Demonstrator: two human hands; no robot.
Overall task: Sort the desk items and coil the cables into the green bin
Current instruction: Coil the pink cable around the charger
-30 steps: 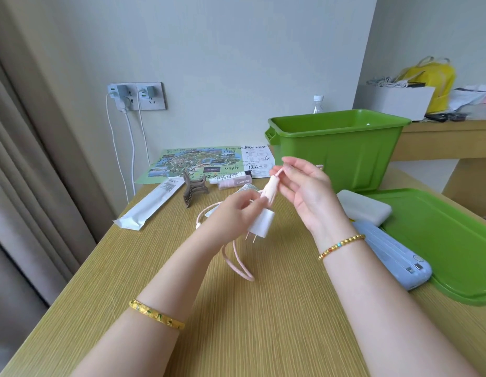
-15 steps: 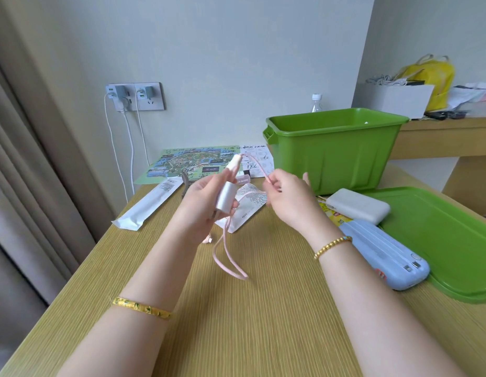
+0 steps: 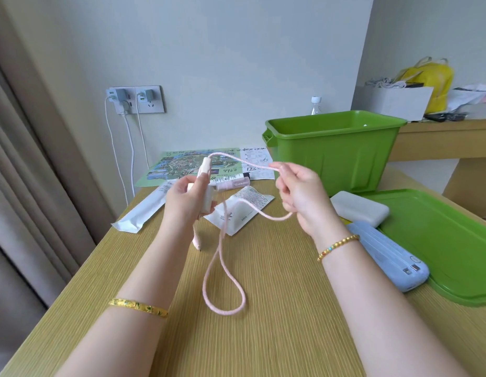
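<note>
With the hands now drawn apart, the left hand (image 3: 188,198) grips the white charger (image 3: 207,203) while the right hand (image 3: 301,194) pinches the pink cable (image 3: 222,268), pulled out above the desk (image 3: 263,336) for coiling; the green bin (image 3: 334,148) waits behind.

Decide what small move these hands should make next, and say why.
Probably the right hand should lay its stretch of braided pink charging cable around the white charger plug in the left hand: a long loop hangs loose above the desk, uncoiled.
</note>
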